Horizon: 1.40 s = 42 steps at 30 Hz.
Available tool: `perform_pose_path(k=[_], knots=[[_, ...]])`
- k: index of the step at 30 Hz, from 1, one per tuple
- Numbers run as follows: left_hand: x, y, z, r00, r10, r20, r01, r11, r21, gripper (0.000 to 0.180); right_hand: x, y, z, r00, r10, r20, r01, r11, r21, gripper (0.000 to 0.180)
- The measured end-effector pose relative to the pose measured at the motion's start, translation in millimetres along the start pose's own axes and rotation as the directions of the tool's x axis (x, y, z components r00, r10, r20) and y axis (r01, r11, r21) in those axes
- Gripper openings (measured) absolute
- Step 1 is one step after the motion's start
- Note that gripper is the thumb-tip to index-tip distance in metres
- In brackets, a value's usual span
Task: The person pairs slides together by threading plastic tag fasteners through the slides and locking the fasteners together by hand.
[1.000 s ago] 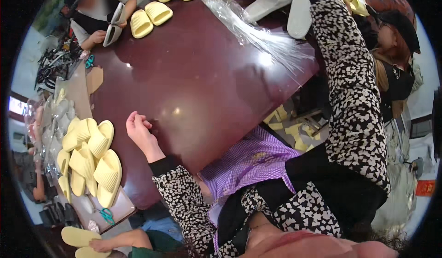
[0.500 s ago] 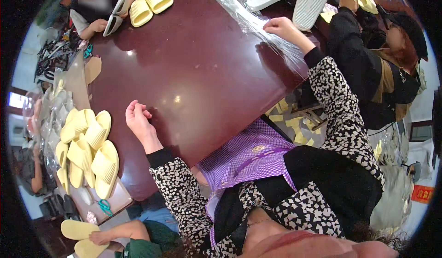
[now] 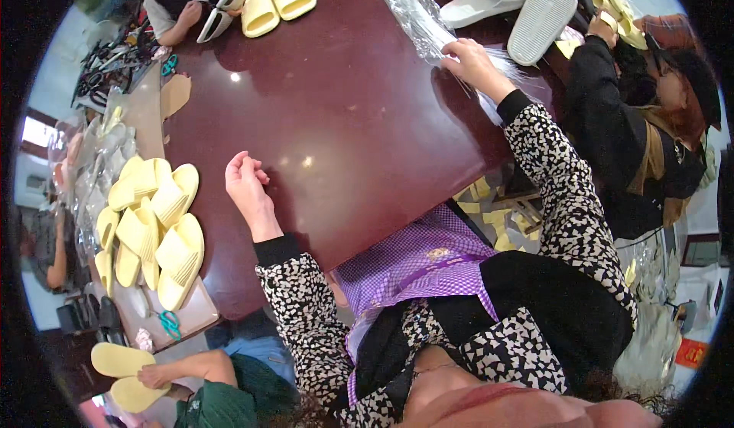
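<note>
The right hand [image 3: 472, 59] pinches a clear, crinkled plastic bag [image 3: 419, 11] lying glossy and see-through at the far right edge of the dark red table [image 3: 344, 115]. The left hand [image 3: 246, 185] rests empty near the near edge, fingers loosely curled. Yellow slippers [image 3: 153, 225] are heaped off the left edge.

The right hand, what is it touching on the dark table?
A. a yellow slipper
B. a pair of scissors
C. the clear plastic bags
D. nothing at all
C: the right hand rests on the pile of clear plastic bags at the far side of the table, away from the yellow slippers.
</note>
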<state>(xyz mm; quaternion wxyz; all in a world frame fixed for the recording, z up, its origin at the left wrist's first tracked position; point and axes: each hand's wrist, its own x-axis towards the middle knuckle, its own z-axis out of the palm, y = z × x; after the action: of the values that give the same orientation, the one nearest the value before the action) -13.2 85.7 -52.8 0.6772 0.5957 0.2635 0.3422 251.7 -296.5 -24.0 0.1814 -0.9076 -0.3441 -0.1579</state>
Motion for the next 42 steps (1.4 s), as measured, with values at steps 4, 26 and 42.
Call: perform_pose_path(k=[4, 26, 42], knots=[[-8.8, 13.6, -20.9, 0.997, 0.075, 0.008, -0.075, 0.997, 0.009, 0.015, 6.6, -30.3, 22.5, 0.979, -0.159, -0.127, 0.157, 0.987, -0.031, 0.020], [-11.8, -6.8, -7.6, 0.998, 0.059, 0.003, -0.059, 0.997, 0.040, 0.013, -24.0, 2.9, -28.9, 0.944, 0.150, -0.294, -0.005, 0.897, 0.441, 0.010], [-125.8, 17.5, 171.3, 0.503, 0.569, 0.650, -0.800, 0.591, 0.102, 0.019, -61.7, -93.0, -22.1, 0.954, -0.299, -0.021, 0.275, 0.844, 0.461, 0.005]])
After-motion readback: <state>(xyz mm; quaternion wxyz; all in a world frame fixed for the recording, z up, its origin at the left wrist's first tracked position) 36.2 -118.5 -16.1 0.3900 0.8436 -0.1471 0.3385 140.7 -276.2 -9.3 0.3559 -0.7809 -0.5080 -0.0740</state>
